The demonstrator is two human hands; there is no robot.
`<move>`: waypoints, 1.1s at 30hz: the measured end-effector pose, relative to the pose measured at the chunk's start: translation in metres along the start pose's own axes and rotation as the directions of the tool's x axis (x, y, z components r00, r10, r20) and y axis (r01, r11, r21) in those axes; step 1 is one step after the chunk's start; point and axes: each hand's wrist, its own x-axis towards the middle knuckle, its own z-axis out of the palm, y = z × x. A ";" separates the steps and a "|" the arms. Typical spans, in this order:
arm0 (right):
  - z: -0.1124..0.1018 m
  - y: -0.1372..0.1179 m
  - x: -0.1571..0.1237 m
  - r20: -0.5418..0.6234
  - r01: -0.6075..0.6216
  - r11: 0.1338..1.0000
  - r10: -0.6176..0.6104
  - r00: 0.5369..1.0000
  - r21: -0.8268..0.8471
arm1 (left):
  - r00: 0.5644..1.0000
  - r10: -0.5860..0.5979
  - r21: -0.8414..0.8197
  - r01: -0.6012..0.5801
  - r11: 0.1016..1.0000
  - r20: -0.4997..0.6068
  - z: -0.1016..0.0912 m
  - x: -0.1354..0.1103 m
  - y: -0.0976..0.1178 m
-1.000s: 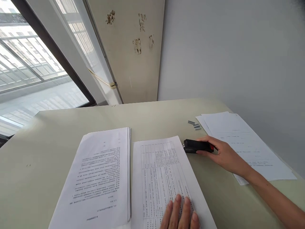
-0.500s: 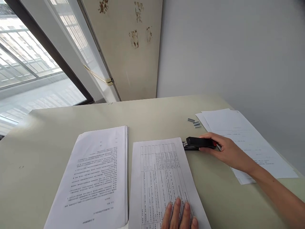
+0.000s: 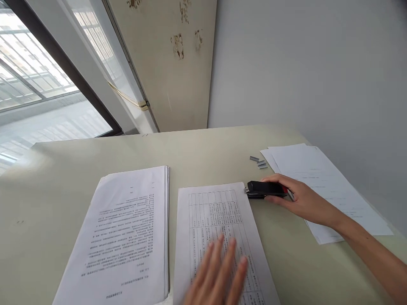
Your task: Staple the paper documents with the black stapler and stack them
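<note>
Evidently, a firm hold on the stapler, a less certain one on the form

Your right hand (image 3: 295,199) has thumb and fingers closed around the rear of the black stapler (image 3: 267,189), parted only by the width of its body. Just left of that grip, the stapler's nose meets the right edge of the printed form (image 3: 218,216), near its far corner; whether paper sits inside the mouth or merely against it, you cannot tell. Farther left and nearer you, your left hand (image 3: 213,279) spreads blurred above the form, grasping nothing; whether it presses down is unclear.

If it bears no weight, a nudge from the stapler could skew the form. Should the nose overlap only the margin, its bite could be shallow or miss.

Well left of the grip, a narrow gap separates the form from the text-covered stack (image 3: 127,224), so a leftward shove could soon hit it. Just beyond your knuckles, staple strips (image 3: 259,163) could scatter if brushed. Rightward, your forearm crosses loose sheets (image 3: 333,186) and might drag them. Your widest room is the table (image 3: 197,156) beyond the form, left of the strips.
</note>
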 end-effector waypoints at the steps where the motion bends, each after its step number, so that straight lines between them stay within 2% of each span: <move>1: -0.002 -0.003 0.001 0.006 0.006 1.000 -0.006 1.000 -0.002 | 1.000 -0.015 -0.018 0.015 1.000 0.013 -0.015 0.010 -0.019; 3: -0.003 -0.010 0.005 -0.030 0.001 1.000 -0.001 1.000 -0.004 | 0.989 -0.097 0.013 0.096 0.995 0.112 -0.038 0.027 -0.054; 4: -0.002 -0.013 0.009 -0.059 -0.006 1.000 0.005 0.998 -0.008 | 0.985 -0.132 0.026 0.130 0.991 0.114 -0.045 0.034 -0.068; 6: 0.001 -0.019 0.020 -0.097 -0.022 0.999 0.019 0.995 -0.024 | 0.979 -0.148 0.025 0.146 0.989 0.137 -0.049 0.041 -0.088; 8: 0.007 -0.025 0.035 -0.101 -0.038 0.998 0.033 0.994 -0.048 | 0.977 -0.145 0.018 0.144 0.989 0.156 -0.044 0.041 -0.097; 12: 0.018 -0.035 0.062 -0.104 -0.092 0.989 0.081 0.991 -0.111 | 0.978 -0.132 0.028 0.129 0.991 0.161 -0.030 0.036 -0.094; 15: 0.024 -0.040 0.071 -0.115 -0.104 0.984 0.088 0.990 -0.143 | 0.979 -0.139 0.043 0.134 0.990 0.149 -0.028 0.035 -0.088; 25: 0.043 -0.051 0.075 -0.170 -0.125 0.953 0.079 0.982 -0.275 | 0.987 -0.122 0.091 0.112 0.990 0.109 -0.030 0.034 -0.083; 33: 0.052 -0.051 0.077 -0.156 -0.119 0.914 0.062 0.986 -0.388 | 0.987 -0.130 0.095 0.121 0.988 0.096 -0.030 0.033 -0.081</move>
